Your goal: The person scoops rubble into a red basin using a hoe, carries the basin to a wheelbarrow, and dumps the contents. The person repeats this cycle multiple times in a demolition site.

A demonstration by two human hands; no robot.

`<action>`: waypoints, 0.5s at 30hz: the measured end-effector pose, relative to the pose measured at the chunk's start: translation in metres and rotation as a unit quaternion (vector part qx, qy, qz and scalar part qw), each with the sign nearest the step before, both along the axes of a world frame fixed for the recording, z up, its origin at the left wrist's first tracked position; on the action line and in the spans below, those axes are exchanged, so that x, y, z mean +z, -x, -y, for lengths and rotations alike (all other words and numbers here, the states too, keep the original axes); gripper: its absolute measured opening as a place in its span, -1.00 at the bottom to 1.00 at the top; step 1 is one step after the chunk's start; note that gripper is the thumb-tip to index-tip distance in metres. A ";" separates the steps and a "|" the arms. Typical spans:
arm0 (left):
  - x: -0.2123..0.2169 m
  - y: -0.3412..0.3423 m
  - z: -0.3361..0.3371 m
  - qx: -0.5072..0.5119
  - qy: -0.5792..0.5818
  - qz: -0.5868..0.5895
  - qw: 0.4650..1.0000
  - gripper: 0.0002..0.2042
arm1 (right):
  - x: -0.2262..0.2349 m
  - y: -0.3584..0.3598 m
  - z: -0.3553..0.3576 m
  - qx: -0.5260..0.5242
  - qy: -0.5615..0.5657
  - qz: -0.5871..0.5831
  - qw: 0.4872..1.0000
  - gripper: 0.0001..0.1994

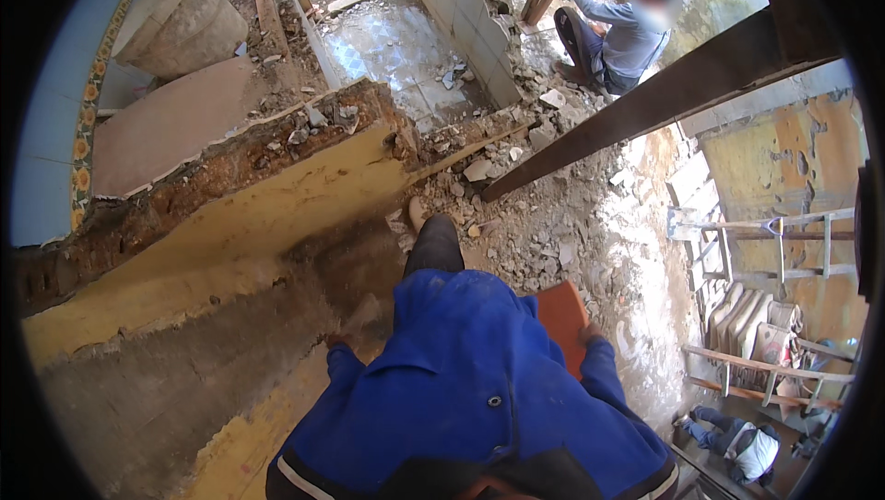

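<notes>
One hand, the right hand (591, 334), grasps the edge of a flat, straight-edged orange-red slab (557, 317), located just right of the blue fabric jacket (452, 389). The left hand (339, 341) is beside the jacket's left side; its grip cannot be determined. Left: a broken wall (304, 177) with a yellow face and rough, jagged top. Ahead: loose, angular rubble (539, 247). Far right: a straight, dark beam (664, 99). Far: glossy floor tiles (392, 44).
</notes>
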State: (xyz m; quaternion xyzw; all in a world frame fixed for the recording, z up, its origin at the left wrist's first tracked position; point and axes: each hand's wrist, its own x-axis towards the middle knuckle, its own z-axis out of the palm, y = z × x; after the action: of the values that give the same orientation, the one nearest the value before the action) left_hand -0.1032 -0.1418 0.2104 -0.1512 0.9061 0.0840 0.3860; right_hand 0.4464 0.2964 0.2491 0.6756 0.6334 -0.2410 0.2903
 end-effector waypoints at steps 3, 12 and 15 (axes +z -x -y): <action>0.008 -0.011 -0.016 0.082 -0.042 0.036 0.995 -0.42 | 0.003 0.013 -0.051 -0.039 -0.014 -0.040 0.998 -0.64; 0.093 -0.034 -0.055 0.070 -0.099 0.020 0.992 -0.33 | 0.011 0.119 -0.128 -0.038 -0.202 -0.197 0.959 -0.65; 0.071 -0.030 -0.043 0.004 -0.084 -0.007 0.996 -0.31 | -0.009 0.106 -0.123 -0.064 -0.193 -0.200 0.958 -0.65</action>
State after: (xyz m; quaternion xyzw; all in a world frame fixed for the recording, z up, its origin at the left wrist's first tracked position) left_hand -0.0730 -0.0986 0.2814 -0.1214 0.8979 0.1627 0.3905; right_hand 0.3405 0.4190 0.2398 0.6958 0.6685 -0.2624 0.0051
